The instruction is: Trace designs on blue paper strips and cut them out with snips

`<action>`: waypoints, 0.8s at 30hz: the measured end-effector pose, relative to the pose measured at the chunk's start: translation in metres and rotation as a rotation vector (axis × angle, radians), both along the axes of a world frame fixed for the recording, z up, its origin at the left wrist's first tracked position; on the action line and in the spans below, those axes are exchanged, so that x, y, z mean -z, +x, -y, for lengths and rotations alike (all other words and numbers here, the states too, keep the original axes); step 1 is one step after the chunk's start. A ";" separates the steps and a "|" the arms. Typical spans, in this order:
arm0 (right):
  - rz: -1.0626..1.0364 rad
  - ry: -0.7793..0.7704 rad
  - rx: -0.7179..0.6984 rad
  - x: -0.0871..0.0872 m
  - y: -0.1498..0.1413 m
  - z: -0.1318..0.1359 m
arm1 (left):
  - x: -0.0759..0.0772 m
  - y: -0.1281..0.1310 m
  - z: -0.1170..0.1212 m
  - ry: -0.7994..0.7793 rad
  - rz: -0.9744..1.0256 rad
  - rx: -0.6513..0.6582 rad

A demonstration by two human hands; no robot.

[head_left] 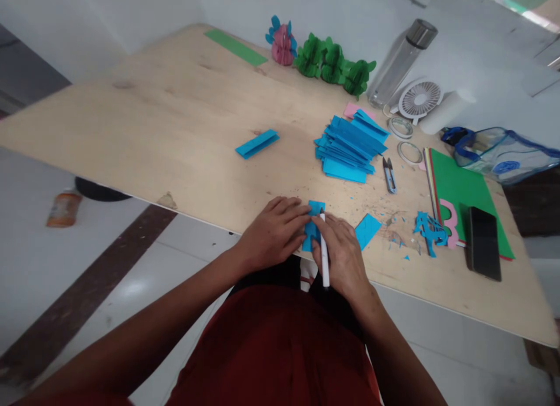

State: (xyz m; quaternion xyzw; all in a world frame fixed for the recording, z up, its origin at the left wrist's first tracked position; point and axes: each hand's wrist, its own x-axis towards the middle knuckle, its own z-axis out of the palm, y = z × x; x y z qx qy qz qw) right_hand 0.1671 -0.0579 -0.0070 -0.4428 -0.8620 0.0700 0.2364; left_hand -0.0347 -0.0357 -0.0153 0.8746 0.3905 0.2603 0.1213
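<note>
At the table's near edge lies a small blue paper strip (311, 237) between my hands. My left hand (280, 231) rests flat, its stretched fingertips touching the strip's left side. A white pen (324, 254) is gripped in my right hand (345, 251), its dark tip pointing away from me over the strip's right edge. Just right of that hand sits another blue paper piece (368, 230). Farther off, a folded blue strip (257, 144) lies alone, left of a loose stack of folded blue papers (347, 149).
Blue-handled thread snips (389, 175), tape rolls (410, 153), a phone (483, 242) and green sheets (468, 190) lie to the right. Blue paper scraps (431, 231) are nearby. Green paper figures (332, 63), a bottle (400, 65) and a small fan (420, 100) stand along the wall.
</note>
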 end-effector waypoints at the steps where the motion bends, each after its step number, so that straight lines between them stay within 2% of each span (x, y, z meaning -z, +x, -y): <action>1: -0.002 -0.010 0.000 0.000 0.000 0.000 | 0.000 0.000 0.000 0.001 0.002 0.003; 14: 0.042 -0.059 -0.046 -0.008 0.004 0.004 | -0.001 -0.002 0.001 0.019 0.001 0.000; 24: 0.063 -0.027 -0.049 -0.004 0.005 0.004 | -0.005 -0.001 0.003 0.005 -0.002 -0.016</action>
